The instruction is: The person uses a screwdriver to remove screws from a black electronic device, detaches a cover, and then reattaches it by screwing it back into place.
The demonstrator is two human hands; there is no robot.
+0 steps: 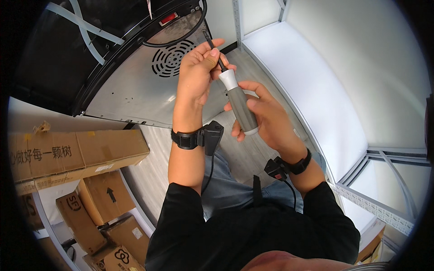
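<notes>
Between my two hands is a screwdriver point(242, 107) with a thick grey handle, a pale collar and a dark shaft. My left hand point(195, 77) is closed on the shaft, thumb and fingers pinching it. Around the handle curl the fingers of my right hand point(267, 115). The shaft points up and left, its tip beside the edge of a metal panel point(131, 101); I cannot tell whether the two touch. Round vent slots point(174, 58) are cut in this panel. Above them sit a red switch point(168, 18) and a looping black cable point(181, 41).
Cardboard boxes point(108, 194) are stacked on a rack at lower left, below a long carton point(81, 156). White metal shelving point(312, 86) runs along the right. Pale straps point(86, 28) cross the machine's black top. Both wrists carry strapped black devices point(212, 137) with cables.
</notes>
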